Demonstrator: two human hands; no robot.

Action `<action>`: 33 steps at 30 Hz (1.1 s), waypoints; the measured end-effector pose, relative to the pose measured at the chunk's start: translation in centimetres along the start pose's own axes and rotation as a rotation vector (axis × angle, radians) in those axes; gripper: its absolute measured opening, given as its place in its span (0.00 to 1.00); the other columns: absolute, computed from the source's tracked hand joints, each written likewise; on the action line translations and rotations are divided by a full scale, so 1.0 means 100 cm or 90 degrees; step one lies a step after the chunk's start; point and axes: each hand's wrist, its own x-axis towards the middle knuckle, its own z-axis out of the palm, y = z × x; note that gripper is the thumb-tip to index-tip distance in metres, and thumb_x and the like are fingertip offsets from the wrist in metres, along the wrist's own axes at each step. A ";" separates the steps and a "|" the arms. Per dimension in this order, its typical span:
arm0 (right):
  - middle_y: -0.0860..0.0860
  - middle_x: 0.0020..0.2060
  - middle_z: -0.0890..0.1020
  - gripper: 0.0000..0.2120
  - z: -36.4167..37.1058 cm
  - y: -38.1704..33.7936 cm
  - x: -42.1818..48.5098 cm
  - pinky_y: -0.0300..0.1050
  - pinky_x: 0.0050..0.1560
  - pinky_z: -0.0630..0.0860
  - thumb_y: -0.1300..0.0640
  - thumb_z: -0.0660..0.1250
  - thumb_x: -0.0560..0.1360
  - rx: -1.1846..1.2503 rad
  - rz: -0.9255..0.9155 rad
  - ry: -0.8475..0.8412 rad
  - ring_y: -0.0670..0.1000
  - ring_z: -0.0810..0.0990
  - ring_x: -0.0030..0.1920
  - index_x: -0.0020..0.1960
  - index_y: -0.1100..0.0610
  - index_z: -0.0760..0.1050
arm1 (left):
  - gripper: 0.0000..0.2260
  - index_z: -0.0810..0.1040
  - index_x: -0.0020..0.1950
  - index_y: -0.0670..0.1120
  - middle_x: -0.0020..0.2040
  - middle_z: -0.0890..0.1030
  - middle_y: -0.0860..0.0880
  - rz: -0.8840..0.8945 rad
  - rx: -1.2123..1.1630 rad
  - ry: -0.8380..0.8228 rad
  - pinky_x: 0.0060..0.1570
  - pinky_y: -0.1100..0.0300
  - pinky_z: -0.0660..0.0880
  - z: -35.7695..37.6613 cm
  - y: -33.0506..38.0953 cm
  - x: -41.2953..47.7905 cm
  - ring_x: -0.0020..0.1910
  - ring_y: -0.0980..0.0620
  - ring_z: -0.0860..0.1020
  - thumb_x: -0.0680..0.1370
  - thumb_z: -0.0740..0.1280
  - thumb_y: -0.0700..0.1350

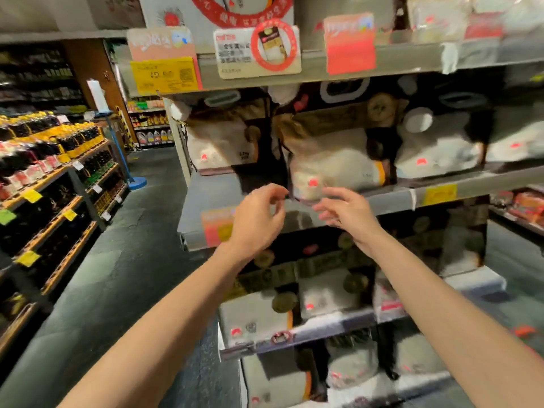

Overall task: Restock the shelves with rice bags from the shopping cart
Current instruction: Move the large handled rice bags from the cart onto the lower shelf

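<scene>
head view puts me in front of a tall grey shelving unit (382, 55), its boards running from the near left away to the right. across the aisle on the left stands a long rack of dark bottles (44, 160) with yellow tags along its edges. rice bags (435, 151) fill the unit, in a row on the middle shelf (388, 203) and more on the lower shelf (332, 331). the closest one, a white and brown tilted rice bag (332, 160), sits on the middle shelf with its bottom corner at the front edge and a gap of bare board to its left. my left hand (259, 219) and right hand (350, 213) are raised just in front of that edge, a little apart, fingers loosely curled and holding nothing. the right fingertips are very near the bag's lower corner; blur keeps me from telling if they touch. a yellow price tag (164, 73) hangs at the unit's upper left end.
</scene>
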 end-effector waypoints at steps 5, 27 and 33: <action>0.50 0.28 0.83 0.12 -0.101 0.091 -0.075 0.34 0.22 0.68 0.67 0.64 0.78 -0.013 0.129 0.130 0.43 0.75 0.22 0.61 0.58 0.73 | 0.06 0.82 0.52 0.45 0.43 0.85 0.49 -0.103 -0.143 -0.169 0.44 0.60 0.75 0.093 0.042 -0.070 0.41 0.53 0.82 0.79 0.67 0.42; 0.51 0.31 0.82 0.11 -0.422 0.232 -0.340 0.36 0.29 0.76 0.72 0.62 0.78 0.028 0.321 0.637 0.43 0.77 0.25 0.58 0.63 0.74 | 0.07 0.83 0.53 0.41 0.49 0.85 0.44 0.068 -0.227 -0.737 0.48 0.62 0.72 0.466 0.282 -0.235 0.49 0.47 0.82 0.77 0.68 0.38; 0.55 0.37 0.81 0.09 -0.504 0.283 -0.318 0.39 0.30 0.78 0.68 0.66 0.77 0.045 0.442 0.739 0.48 0.78 0.32 0.56 0.60 0.77 | 0.11 0.81 0.59 0.47 0.55 0.84 0.42 0.188 -0.062 -0.843 0.56 0.54 0.71 0.574 0.318 -0.218 0.57 0.41 0.79 0.79 0.66 0.46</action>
